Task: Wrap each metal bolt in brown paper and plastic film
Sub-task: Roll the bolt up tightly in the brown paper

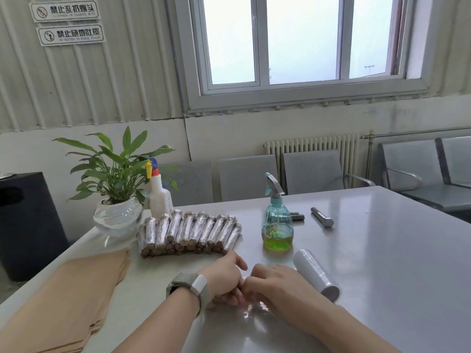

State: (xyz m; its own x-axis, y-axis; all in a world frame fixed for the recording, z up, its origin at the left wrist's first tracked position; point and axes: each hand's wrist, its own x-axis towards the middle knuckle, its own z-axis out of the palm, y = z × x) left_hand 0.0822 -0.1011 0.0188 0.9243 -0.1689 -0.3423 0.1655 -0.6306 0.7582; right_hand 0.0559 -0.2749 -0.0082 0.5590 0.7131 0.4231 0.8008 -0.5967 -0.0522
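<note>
Wrapping appeared to be at the film stage: left hand (224,281) and right hand (275,284) met over plastic film (254,310) on the surface (382,250), each grip curled around a mostly hidden bundle. Next, probably, adding it to the wrapped bolts (188,234); a bare bolt (322,217) waited beyond.

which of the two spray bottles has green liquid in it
The teal see-through spray bottle at mid-table, beside the bare bolt. Green liquid fills its bottom. The other, a white spray bottle by the potted plant, is opaque.

L grip (224,281) & R grip (275,284) touching, fingers curled, forearms converging.
</note>
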